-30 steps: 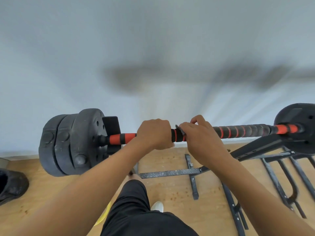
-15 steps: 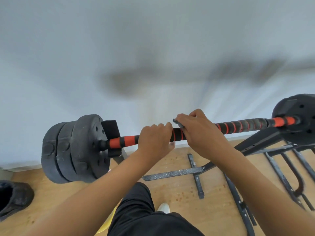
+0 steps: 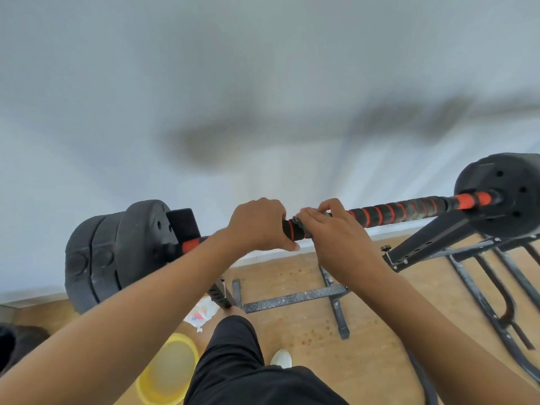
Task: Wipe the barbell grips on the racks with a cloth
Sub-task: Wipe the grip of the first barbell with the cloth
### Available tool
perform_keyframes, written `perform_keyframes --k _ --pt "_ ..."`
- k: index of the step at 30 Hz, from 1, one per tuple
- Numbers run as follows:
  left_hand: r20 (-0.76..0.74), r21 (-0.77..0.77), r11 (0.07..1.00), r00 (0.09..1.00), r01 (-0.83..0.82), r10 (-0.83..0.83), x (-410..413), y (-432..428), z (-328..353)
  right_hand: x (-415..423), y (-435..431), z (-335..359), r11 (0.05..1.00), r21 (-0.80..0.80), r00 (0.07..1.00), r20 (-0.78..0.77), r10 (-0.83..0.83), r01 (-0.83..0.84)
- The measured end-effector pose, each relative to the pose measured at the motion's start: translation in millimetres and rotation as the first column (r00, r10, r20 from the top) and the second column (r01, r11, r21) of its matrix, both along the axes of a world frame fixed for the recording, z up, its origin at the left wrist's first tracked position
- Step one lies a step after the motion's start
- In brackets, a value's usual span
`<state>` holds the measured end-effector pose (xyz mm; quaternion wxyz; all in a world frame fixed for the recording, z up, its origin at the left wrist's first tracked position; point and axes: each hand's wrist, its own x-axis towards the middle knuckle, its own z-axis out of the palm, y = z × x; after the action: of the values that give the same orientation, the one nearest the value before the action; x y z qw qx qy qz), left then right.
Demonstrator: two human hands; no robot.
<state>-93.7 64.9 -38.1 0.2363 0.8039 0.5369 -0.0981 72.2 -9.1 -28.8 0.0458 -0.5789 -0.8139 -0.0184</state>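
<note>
Moved: little; both hands remain at barbell (image 3: 409, 210) centre.
Left hand (image 3: 260, 226): fingers wrapped round foam grip (image 3: 292, 232).
Right hand (image 3: 336, 241): fingers curled, pressing cloth (image 3: 298, 221) onto grip, right of barbell centre.

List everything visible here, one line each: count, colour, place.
Metal rack: one, black, on the wooden floor.
Foam-wrapped barbell bar: one, black with red bands, across the rack.
Round weight plates: three left, one right, black, on the bar's ends.
Small cloth: one, grey, on the bar's middle section.
Round plastic basin: one, yellow, on the floor.
Crumpled wrapper: one, white, floor beside the rack.
Shoe: one, white, on the floor.
Left hand: one, grips the bar.
Right hand: one, holds the cloth against the bar.
</note>
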Motion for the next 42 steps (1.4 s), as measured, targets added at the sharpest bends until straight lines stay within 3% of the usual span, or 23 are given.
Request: perform_keyframes --k 2,4,6,8,10,12,13,16,18,20,22,24,27,31,35,37,39,42 --pt "-0.134 0.359 0.933 0.991 0.039 0.01 3.5 -23.9 -11.0 -7.1 1.1 -3.7 1.0 0.001 1.0 -0.008 -0.01 0.01" --pt "-0.144 0.47 0.881 0.989 0.052 0.018 6.2 -37.0 -22.0 -12.6 -3.4 -6.2 1.0 -0.005 1.0 0.0 -0.029 0.029" --pt "-0.147 0.472 0.88 0.989 0.062 0.009 7.1 -30.2 -23.3 -14.1 -8.8 -7.5 0.998 -0.014 0.998 0.013 -0.067 0.067" --pt "-0.116 0.302 0.952 0.993 0.051 -0.016 6.2 -14.1 -18.8 -13.6 -9.9 -8.8 0.995 -0.025 0.995 0.033 -0.099 0.1" --pt "0.006 -0.087 0.996 1.0 0.025 -0.025 4.1 1.6 -9.3 -14.2 -9.6 -8.0 0.992 -0.06 0.992 0.069 -0.103 0.107" --pt "0.12 -0.445 0.895 0.992 0.022 0.035 0.0 15.7 -0.2 -15.4 -12.0 -4.7 0.992 -0.075 0.99 0.101 -0.094 0.102" --pt "0.142 -0.549 0.835 0.987 0.016 0.075 -1.8 20.6 3.6 -14.8 -13.8 -3.2 0.992 -0.074 0.99 0.1 -0.097 0.105" --pt "0.169 -0.644 0.765 0.978 0.015 0.124 -5.0 25.7 7.6 -8.5 -18.0 -3.1 0.993 -0.077 0.994 0.059 -0.088 0.092" --pt "0.184 -0.527 0.85 0.977 0.008 0.105 -4.2 20.5 4.6 -6.5 -13.9 -2.3 0.993 -0.067 0.995 0.046 -0.093 0.096" --pt "0.099 -0.171 0.985 0.994 -0.025 0.042 -2.3 6.3 0.7 -10.8 -6.3 -1.5 0.992 -0.059 0.993 0.031 -0.11 0.111" --pt "-0.099 0.268 0.962 0.995 0.052 -0.026 0.4 -16.9 -7.1 -17.0 -1.4 -4.0 0.994 -0.017 0.994 0.008 -0.109 0.109" --pt "-0.132 0.421 0.902 0.99 0.1 -0.048 4.7 -33.4 -16.2 -18.2 -2.6 -6.3 0.993 0.019 0.993 -0.008 -0.118 0.118" --pt "-0.148 0.443 0.892 0.989 0.093 -0.029 9.2 -25.1 -20.6 -14.1 -12.0 -11.5 0.99 0.022 0.99 -0.039 -0.136 0.137" --pt "-0.122 0.197 0.977 0.991 0.078 -0.054 11.0 -4.8 -15.3 -10.6 -25.9 -13.3 0.993 0.075 0.995 -0.042 -0.091 0.094" --pt "-0.096 0.184 0.981 0.995 0.054 -0.036 8.1 -3.9 -16.0 -1.1 -45.1 -12.5 0.996 0.029 0.981 -0.178 -0.08 0.086" --pt "-0.082 0.201 0.978 0.996 0.048 -0.032 7.6 -6.4 -16.0 4.9 -56.1 -8.4 0.987 -0.111 0.915 -0.376 -0.147 0.113" --pt "-0.065 0.207 0.977 0.997 0.042 -0.029 6.4 -7.9 -15.7 9.9 -64.2 4.5 0.942 -0.301 0.791 -0.535 -0.296 0.149" --pt "-0.062 0.217 0.975 0.998 0.041 -0.028 6.0 -10.1 -15.2 16.4 -65.7 11.3 0.901 -0.395 0.615 -0.67 -0.416 0.18"
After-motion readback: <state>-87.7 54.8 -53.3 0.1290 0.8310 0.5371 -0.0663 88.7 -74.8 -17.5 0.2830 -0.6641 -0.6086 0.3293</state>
